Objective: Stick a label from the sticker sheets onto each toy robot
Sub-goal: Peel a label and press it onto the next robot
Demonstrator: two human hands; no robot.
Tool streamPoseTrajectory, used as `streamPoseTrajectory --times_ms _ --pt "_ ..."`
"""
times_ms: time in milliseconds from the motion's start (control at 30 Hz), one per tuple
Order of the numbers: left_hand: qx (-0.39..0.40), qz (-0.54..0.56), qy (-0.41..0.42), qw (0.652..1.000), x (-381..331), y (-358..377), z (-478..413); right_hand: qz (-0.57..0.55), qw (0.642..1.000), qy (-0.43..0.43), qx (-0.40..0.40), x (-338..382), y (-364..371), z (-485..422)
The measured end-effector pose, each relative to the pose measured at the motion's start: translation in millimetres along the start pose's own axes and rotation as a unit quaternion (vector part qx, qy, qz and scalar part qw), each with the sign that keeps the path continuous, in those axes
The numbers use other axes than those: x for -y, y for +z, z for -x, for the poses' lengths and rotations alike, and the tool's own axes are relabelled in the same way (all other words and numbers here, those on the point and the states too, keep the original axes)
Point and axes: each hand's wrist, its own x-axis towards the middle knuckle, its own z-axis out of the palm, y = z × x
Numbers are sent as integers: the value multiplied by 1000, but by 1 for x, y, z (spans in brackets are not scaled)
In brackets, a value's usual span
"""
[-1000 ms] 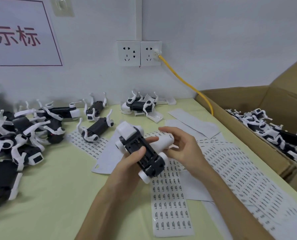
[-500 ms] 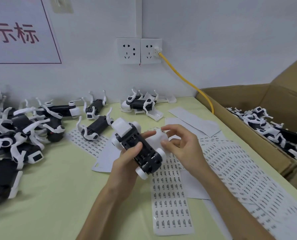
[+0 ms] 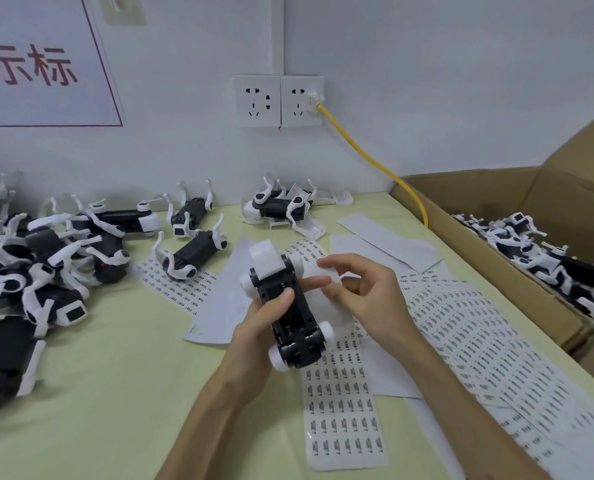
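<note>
From the head view, we see the left hand wrapped round a toy robot, which it holds up above the middle of the counter. The toy's dark underside faces us, its white wheels stick out at the corners, and the left thumb lies across that underside. That grip is closed firmly on the toy.

The right hand meets the toy from the right side. Its grip is narrow, with thumb and forefinger pinching a white part at the toy's upper right and the other fingers curled loosely behind. We cannot tell whether a label sits under those fingertips.

Directly below the hands a sticker sheet lies flat on the counter with rows of small printed labels. More label sheets fan out to its right and overlap one another.

A heap of robots in black and white fills the left of the counter. A lone robot just beside the heap rests on another label sheet, and one more robot lies near the wall.

At the right edge an open cardboard box holds further boxed robots. A yellow cable runs from the wall sockets down behind the box. A wall sign with red characters hangs at the upper left.
</note>
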Motion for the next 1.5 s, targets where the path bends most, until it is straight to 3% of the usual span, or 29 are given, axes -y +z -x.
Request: streamPoseTrajectory --times_ms 800,1133,1267,1500 --pt "-12 36 10 999 -4 6 2 47 994 -32 -90 -1 1 -2" --pt "-28 19 4 999 -4 7 0 204 959 -183 -64 -5 -5 -2" --pt "-19 2 8 1000 1 6 -1 220 951 -208 -66 -7 -6 -3" --pt "-11 -59 10 998 9 5 -2 147 977 -115 -99 -9 -7 -3"
